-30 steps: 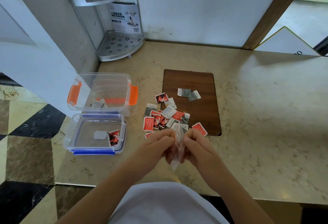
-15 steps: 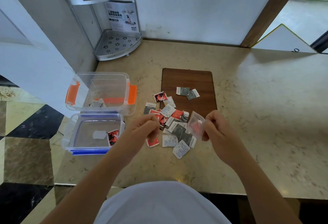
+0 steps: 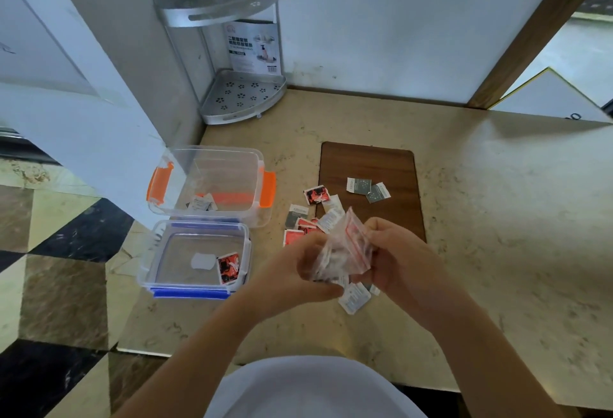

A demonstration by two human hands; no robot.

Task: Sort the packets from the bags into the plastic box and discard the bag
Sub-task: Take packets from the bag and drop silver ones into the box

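A clear zip bag (image 3: 345,248) with a red seal strip is held above the counter by both hands. My left hand (image 3: 298,271) grips its lower left side and my right hand (image 3: 394,258) pinches its right edge. Red, white and grey packets (image 3: 316,195) lie scattered on the counter behind and under my hands. A clear plastic box with orange clips (image 3: 212,182) holds a couple of white packets. In front of it a clear box with blue clips (image 3: 195,258) holds one red packet (image 3: 228,267).
A brown wooden board (image 3: 368,165) lies on the beige counter with two grey packets (image 3: 368,187) on it. A metal corner shelf (image 3: 238,96) stands at the back left against the wall. The counter's left edge drops to a tiled floor (image 3: 59,278).
My hands had moved apart, with the bag in my right hand. Now my left hand has come back and both hold the bag together. More packets lie on the counter than a second ago.
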